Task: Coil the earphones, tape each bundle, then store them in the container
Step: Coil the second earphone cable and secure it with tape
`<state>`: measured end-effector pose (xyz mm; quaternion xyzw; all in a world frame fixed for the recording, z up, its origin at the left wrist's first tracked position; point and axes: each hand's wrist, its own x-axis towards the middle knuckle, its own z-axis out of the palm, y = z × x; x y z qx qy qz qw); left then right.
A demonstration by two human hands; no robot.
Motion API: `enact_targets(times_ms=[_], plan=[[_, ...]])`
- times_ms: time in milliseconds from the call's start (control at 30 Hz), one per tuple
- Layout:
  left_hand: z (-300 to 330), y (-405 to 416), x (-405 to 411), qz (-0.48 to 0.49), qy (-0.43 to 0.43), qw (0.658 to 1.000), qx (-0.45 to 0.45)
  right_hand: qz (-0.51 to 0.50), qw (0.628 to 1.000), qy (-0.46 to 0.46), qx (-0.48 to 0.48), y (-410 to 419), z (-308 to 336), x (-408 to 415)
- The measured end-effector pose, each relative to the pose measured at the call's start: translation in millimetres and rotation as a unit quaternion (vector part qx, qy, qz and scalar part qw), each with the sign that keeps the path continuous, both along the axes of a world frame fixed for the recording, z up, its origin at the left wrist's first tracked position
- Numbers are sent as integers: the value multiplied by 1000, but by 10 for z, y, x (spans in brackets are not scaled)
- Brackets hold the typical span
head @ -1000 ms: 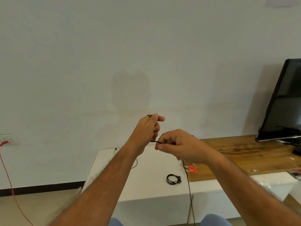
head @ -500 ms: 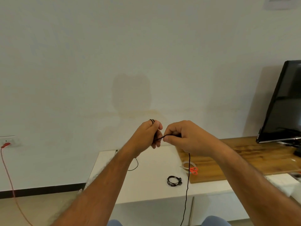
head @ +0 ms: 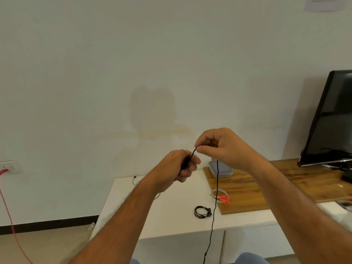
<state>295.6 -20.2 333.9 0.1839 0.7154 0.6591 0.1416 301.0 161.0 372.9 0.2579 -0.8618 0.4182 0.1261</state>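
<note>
My left hand (head: 179,166) is raised above the white table (head: 152,212) and grips the wound part of a black earphone cable (head: 214,202). My right hand (head: 219,147), just up and right of it, pinches the same cable; the loose end hangs down past the table's front edge. A coiled, taped black earphone bundle (head: 202,212) lies on the table. A clear lidded container (head: 221,169) stands on the wooden board (head: 266,189), partly behind my right wrist. A clear tape roll (head: 219,192) and red-handled scissors (head: 224,199) lie at the board's left edge.
Another thin black earphone cable (head: 135,180) lies at the table's back left. A dark monitor (head: 331,121) stands at the right on the board. A wall socket with a red cord (head: 5,187) is at the far left. My knees show below the table edge.
My right hand has risen from below and beside my left hand to above it, carrying the cable up. My left hand has tilted down slightly. The view has shifted, bringing the container into sight.
</note>
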Motion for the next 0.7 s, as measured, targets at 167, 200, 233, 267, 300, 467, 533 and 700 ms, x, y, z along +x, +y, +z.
enact_targets(times_ms=[167, 200, 233, 267, 300, 467, 533, 700], plan=[[18, 2, 41, -79, -73, 991, 74, 37, 994, -43, -96, 58, -60, -129], [19, 0, 43, -91, -88, 987, 95, 46, 991, -54, -115, 62, -83, -150], [21, -1, 46, -101, -101, 983, 112, 57, 987, -63, -134, 62, -108, -166], [26, 0, 49, -110, -109, 980, 121, 67, 984, -71, -151, 56, -135, -181], [30, 6, 56, -122, -113, 978, 126, 78, 980, -78, -167, 46, -167, -193], [71, 39, 74, -149, -102, 973, 142, 134, 956, -117, -233, -54, -305, -168], [81, 30, 69, -138, -100, 975, 141, 140, 944, -138, -264, -75, -347, -168], [86, 31, 57, -87, -72, 986, 126, 147, 928, -161, -302, -119, -360, -180]])
